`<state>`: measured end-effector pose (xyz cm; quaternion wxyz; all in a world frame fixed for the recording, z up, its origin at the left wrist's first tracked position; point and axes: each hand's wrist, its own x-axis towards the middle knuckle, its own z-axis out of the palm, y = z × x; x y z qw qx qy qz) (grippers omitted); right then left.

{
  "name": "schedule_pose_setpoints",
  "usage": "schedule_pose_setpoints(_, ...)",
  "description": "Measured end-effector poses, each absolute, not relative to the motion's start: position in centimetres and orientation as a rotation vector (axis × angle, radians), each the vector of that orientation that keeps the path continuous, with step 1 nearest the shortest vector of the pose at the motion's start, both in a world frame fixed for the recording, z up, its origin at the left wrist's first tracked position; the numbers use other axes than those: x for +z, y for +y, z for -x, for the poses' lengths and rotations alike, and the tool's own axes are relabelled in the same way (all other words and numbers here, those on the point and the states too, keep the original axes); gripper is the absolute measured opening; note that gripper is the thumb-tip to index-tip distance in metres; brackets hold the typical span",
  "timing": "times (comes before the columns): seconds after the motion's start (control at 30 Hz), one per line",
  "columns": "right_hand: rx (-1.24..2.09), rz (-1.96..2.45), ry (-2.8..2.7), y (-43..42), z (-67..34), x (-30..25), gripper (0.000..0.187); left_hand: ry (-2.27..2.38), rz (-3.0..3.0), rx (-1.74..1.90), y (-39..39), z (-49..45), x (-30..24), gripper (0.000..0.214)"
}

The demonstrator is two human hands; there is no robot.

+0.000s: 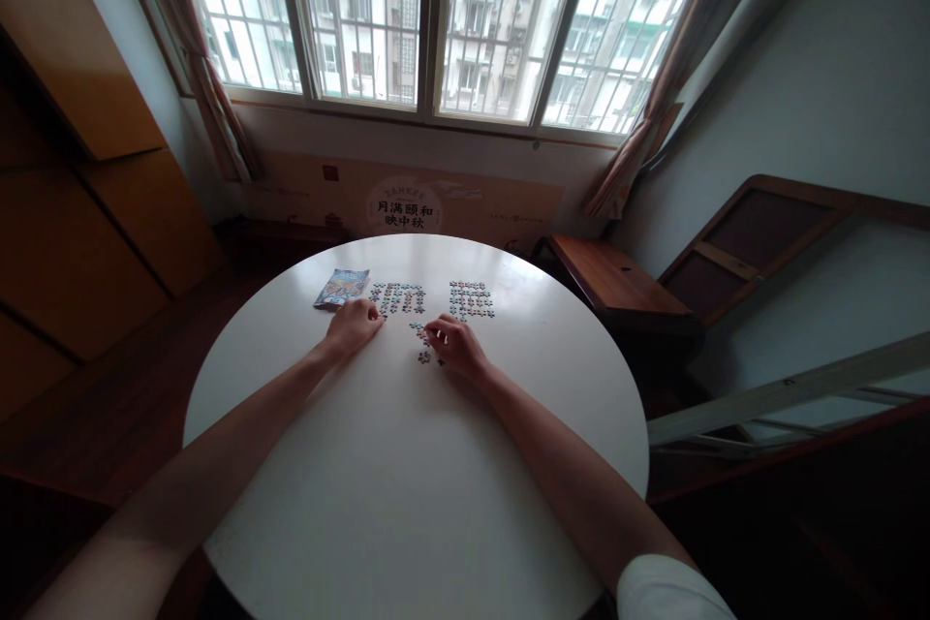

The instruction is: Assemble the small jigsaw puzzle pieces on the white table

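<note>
Now, right hand (456,344) bent over loose puzzle pieces (424,358), partly blocking them, left hand (353,322) curled, can't tell whether either's fingers pinch anything, piece groups (472,290) just beyond, illustrated packet (342,288) alongside, contents hidden, round white table (407,484) beneath.

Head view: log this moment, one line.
left hand: by left piece group; right hand: by loose pieces, grip unclear; right piece group: beyond right hand; packet: on white table

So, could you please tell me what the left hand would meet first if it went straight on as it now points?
The left hand would probably first meet the left group of puzzle pieces, close ahead, though exact depth is unclear.
</note>
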<state>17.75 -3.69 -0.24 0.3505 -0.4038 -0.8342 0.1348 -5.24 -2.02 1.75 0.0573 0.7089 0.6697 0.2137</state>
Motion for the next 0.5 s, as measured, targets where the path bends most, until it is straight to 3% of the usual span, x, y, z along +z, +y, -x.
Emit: schedule_pose_setpoints(0.5,0.365,1.056,-2.16,-3.88,-17.67,0.06,0.014,2.087,-2.118,0.642,-1.94,5.11,1.59,0.022)
